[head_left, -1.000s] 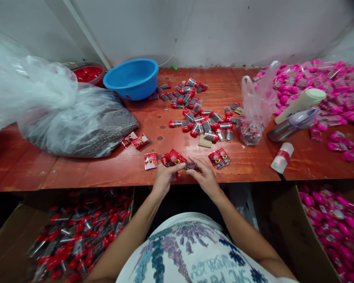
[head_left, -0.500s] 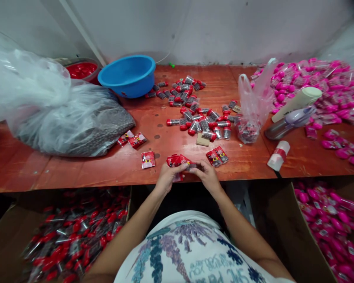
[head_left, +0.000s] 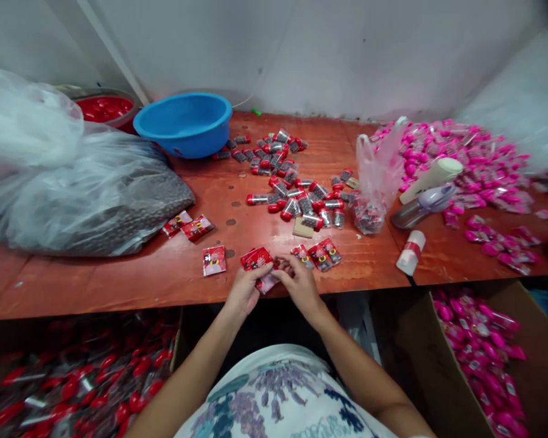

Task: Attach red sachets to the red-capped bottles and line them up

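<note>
My left hand [head_left: 244,292] is closed round a small stack of red printed packets [head_left: 254,258], thumb on top, just above the table's front edge. My right hand [head_left: 301,289] meets the stack from the right, its thumb and fingers pinched at the packets' near side. Just beyond its knuckles lies a flat red packet [head_left: 302,255], partly hidden. Beside that are two more, a red packet [head_left: 319,257] and another red packet [head_left: 332,250], with dark contents showing at the bottom. A single red packet [head_left: 214,260] rests left of my hands.
Red-capped tubes [head_left: 296,204] with dark contents lie heaped mid-table. Behind stands a blue basin [head_left: 185,125]; at left bulges a plastic sack [head_left: 86,194]. A knotted bag [head_left: 369,207], a bottle [head_left: 420,207] and pink items [head_left: 475,161] occupy the right. Boxes of tubes sit below.
My right hand has moved left to the stack, and one more packet now lies beside the pair on the right. The whole view has shifted slightly.
</note>
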The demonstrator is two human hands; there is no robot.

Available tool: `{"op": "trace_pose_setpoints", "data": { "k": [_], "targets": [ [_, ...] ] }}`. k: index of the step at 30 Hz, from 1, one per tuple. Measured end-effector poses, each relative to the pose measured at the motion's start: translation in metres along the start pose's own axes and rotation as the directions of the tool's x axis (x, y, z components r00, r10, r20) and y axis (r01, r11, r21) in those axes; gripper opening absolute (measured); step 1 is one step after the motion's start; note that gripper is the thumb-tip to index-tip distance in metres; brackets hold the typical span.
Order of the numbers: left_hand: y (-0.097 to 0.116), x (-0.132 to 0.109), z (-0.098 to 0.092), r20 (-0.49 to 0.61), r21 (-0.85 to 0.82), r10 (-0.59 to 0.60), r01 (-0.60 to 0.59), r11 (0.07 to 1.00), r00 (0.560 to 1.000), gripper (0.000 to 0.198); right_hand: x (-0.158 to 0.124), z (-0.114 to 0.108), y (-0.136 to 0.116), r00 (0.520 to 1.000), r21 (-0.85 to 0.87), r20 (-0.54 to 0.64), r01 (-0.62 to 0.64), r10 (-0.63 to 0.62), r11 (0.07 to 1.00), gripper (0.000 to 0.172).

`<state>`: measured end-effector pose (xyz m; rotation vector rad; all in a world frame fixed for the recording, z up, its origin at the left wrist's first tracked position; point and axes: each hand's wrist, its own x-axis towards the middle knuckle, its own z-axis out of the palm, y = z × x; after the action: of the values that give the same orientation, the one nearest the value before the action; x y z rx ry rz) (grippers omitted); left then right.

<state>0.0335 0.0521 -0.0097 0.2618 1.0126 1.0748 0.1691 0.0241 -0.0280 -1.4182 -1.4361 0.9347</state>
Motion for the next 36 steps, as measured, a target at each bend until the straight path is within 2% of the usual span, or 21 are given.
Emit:
{"op": "trace_pose_setpoints", "data": {
  "k": [3, 5, 8, 14, 16, 18, 20, 21, 22, 24, 27, 30, 33, 36],
  "targets": [
    [0.003, 0.005, 0.0, -0.027, -0.051, 0.045, -0.046, 0.998, 0.999, 0.024, 0.016, 0.01, -0.002, 0.999, -0.018, 0.038, 0.005, -0.004, 1.0, 0.031],
    [0.007, 0.009, -0.003, -0.038, -0.057, 0.094, -0.096, 0.994, 0.995, 0.027, 0.025, 0.006, -0.004, 0.997, -0.115, 0.07, 0.048, -0.04, 0.992, 0.034],
    [0.012, 0.013, -0.005, -0.061, -0.042, 0.146, -0.148, 0.988, 0.987, 0.032, 0.038, -0.005, -0.01, 0.979, -0.222, 0.18, 0.135, -0.096, 0.966, 0.038],
    [0.014, 0.018, -0.001, -0.042, -0.087, 0.065, -0.068, 0.994, 0.997, 0.029, 0.063, -0.029, -0.011, 0.891, -0.292, 0.431, 0.286, -0.142, 0.913, 0.036],
    [0.014, 0.019, -0.001, -0.073, -0.125, 0.047, -0.056, 0.991, 0.996, 0.025, 0.076, -0.04, -0.007, 0.926, -0.409, 0.372, 0.218, -0.056, 0.886, 0.034],
    [0.015, 0.021, -0.004, -0.117, -0.149, 0.041, -0.058, 0.987, 0.992, 0.022, 0.091, -0.053, -0.003, 0.981, -0.626, 0.165, 0.028, 0.098, 0.779, 0.036],
    [0.016, 0.022, -0.006, -0.142, -0.154, 0.031, -0.053, 0.987, 0.989, 0.022, 0.106, -0.063, 0.001, 0.973, -0.786, -0.045, -0.174, 0.225, 0.593, 0.043],
    [0.016, 0.022, -0.008, -0.148, -0.156, 0.031, -0.054, 0.986, 0.988, 0.023, 0.112, -0.067, 0.001, 0.958, -0.829, -0.1, -0.23, 0.27, 0.509, 0.046],
    [0.017, 0.022, -0.009, -0.154, -0.16, 0.032, -0.057, 0.986, 0.988, 0.023, 0.117, -0.068, 0.002, 0.946, -0.858, -0.119, -0.25, 0.3, 0.448, 0.049],
    [0.018, 0.022, -0.012, -0.163, -0.167, 0.037, -0.064, 0.984, 0.986, 0.022, 0.121, -0.067, 0.002, 0.944, -0.889, -0.096, -0.223, 0.315, 0.4, 0.052],
    [0.018, 0.022, -0.014, -0.171, -0.175, 0.014, -0.045, 0.984, 0.985, 0.02, 0.114, -0.058, 0.003, 0.968, -0.899, -0.036, -0.14, 0.247, 0.415, 0.048],
    [0.017, 0.021, -0.015, -0.174, -0.183, -0.008, -0.025, 0.983, 0.985, 0.016, 0.102, -0.049, 0.007, 0.99, -0.867, 0.002, -0.07, 0.143, 0.494, 0.041],
    [0.018, 0.02, -0.015, -0.176, -0.207, 0.019, -0.056, 0.977, 0.984, 0.015, 0.091, -0.044, 0.01, 1.0, -0.765, -0.009, -0.006, -0.001, 0.643, 0.038],
    [0.02, 0.018, -0.016, -0.185, -0.265, 0.057, -0.105, 0.959, 0.981, 0.017, 0.078, -0.035, 0.008, 0.991, -0.558, -0.029, 0.095, -0.134, 0.824, 0.04]
  ]
}}
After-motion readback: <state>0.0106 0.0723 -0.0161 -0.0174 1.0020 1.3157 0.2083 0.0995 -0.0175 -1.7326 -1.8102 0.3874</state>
